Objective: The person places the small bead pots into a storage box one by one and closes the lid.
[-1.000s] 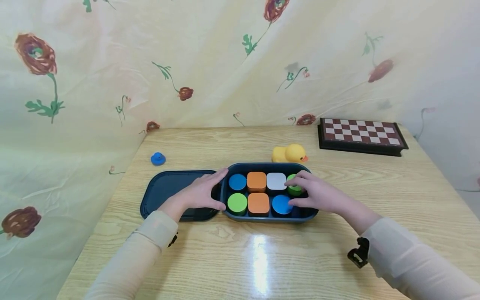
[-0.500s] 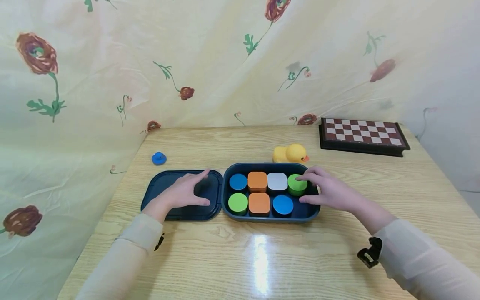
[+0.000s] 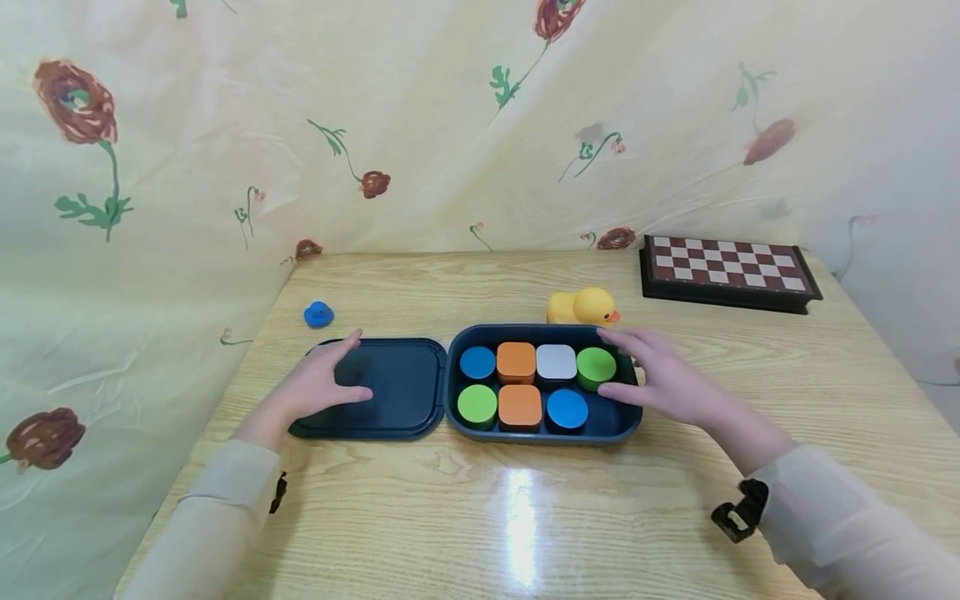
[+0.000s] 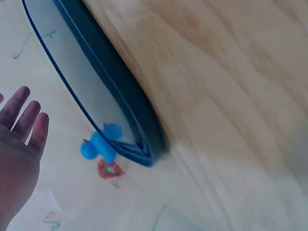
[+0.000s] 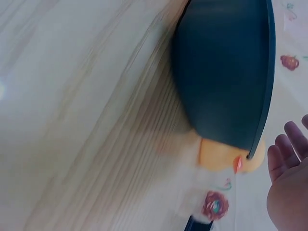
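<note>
A dark blue oval box (image 3: 547, 435) stands on the table with several lidded pieces in it: green, orange, white and blue. My right hand (image 3: 663, 375) is over the box's right end, fingers spread, near a green round piece (image 3: 596, 365); it holds nothing, and I cannot tell if it touches the rim. Left of the box lies a flat dark lid (image 3: 397, 387). Over the lid's left end is my left hand (image 3: 315, 383), thumb and fingers apart, gripping nothing. The right wrist view has the box's outer wall (image 5: 221, 67) beside the hand.
A yellow rubber duck (image 3: 581, 307) sits behind the box. A small blue duck (image 3: 318, 314) is at the back left, beyond the lid. At the back right lies a checkered game board (image 3: 727, 271). A flowered cloth (image 3: 420, 125) hangs behind the table.
My left hand has moved left from the box's left end across to the lid's far end. The right hand has drawn back rightward from the blue and green pieces.
</note>
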`<state>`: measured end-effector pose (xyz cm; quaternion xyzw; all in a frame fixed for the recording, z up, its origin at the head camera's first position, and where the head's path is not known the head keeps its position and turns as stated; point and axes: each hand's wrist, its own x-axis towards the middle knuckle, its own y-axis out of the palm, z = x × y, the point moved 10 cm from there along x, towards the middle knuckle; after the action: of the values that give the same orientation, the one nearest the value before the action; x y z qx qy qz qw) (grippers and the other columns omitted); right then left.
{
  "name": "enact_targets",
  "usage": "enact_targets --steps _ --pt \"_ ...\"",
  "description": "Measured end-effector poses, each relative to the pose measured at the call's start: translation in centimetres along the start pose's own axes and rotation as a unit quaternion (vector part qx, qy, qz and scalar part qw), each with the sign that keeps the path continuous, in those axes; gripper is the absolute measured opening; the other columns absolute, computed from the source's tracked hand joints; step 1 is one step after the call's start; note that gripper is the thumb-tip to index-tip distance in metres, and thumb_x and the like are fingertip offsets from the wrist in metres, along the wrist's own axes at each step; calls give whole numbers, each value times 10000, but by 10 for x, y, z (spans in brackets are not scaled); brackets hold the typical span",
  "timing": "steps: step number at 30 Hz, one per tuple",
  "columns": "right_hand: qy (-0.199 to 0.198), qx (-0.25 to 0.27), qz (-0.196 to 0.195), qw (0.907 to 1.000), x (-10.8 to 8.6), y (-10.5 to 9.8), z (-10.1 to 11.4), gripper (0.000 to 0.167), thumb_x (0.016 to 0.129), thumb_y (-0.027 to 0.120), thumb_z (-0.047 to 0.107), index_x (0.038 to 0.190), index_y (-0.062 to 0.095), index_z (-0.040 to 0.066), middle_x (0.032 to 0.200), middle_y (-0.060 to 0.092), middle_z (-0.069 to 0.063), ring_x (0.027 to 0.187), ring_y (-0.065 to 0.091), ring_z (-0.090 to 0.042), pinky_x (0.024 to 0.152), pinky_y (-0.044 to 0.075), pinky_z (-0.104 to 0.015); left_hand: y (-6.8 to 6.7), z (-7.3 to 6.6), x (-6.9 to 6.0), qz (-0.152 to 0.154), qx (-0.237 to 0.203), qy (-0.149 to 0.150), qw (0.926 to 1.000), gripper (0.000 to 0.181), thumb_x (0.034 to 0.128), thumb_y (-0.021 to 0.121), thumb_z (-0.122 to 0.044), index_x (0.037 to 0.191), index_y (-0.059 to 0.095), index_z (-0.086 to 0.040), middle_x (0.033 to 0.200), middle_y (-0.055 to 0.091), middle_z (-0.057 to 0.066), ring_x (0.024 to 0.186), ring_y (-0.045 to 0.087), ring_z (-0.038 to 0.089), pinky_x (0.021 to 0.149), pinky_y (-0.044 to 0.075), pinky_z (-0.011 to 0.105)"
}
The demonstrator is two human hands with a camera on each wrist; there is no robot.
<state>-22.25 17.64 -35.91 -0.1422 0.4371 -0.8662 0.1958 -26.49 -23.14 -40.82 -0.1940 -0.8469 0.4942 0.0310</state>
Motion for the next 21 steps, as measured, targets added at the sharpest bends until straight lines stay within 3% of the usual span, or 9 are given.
enact_targets --steps 7,12,21 --pt "-225 210 269 9992 18 19 24 799 841 689 403 1457 311 61 1442 282 -204 1275 282 -385 971 316 -601 -9 16 -11 4 -284 -130 9995 943 814 720 -391 1513 161 -97 1521 216 178 1365 173 421 1025 216 607" --pt "-538 235 477 9971 32 32 46 794 851 667 428 1466 302 83 1448 283 -183 1288 260 -377 976 322 -581 -13 24 -18 3 -36 -319 9995 949 807 716 -424 1511 172 -92 1512 214 216 1348 168 462 1017 200 629" --pt "-597 455 860 9935 58 59 83 795 874 639 427 1492 243 120 1473 255 -155 1322 236 -340 1006 306 -554 -22 33 -29 -224 -129 -200 9995 898 831 708 -365 1493 202 -30 1486 240 261 1331 218 470 1022 219 610"
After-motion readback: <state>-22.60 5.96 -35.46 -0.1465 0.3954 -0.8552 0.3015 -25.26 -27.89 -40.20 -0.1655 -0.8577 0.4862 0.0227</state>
